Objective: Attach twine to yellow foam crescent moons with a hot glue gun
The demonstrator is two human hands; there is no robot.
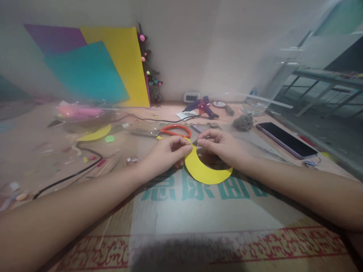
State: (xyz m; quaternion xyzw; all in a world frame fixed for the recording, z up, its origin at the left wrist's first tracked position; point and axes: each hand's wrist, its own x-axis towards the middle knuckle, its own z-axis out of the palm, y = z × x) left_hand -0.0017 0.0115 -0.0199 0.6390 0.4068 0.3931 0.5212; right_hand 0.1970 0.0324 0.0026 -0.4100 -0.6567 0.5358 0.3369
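A yellow crescent moon cutout (208, 174) stands near the middle of the table, its curve facing down and to the left. Its upper end is pinched between thumb and fingers of my left hand (171, 151). Close by on the right, my right hand (217, 143) has thumb and fingertips pressed together at that same end. A small dark tip (195, 142) shows at those fingertips; what it belongs to is too small to tell. Just beyond my left hand lie scissors with red-orange handles (176, 131), blades pointing left.
A glue gun (202, 107) with a lit red light is at the back, near a small digital display (191, 97). Grey yarn (243, 122) and a phone (287, 139) lie right. A black cable (70, 175), a yellow scrap (95, 134) and coloured sheets (87, 73) are left.
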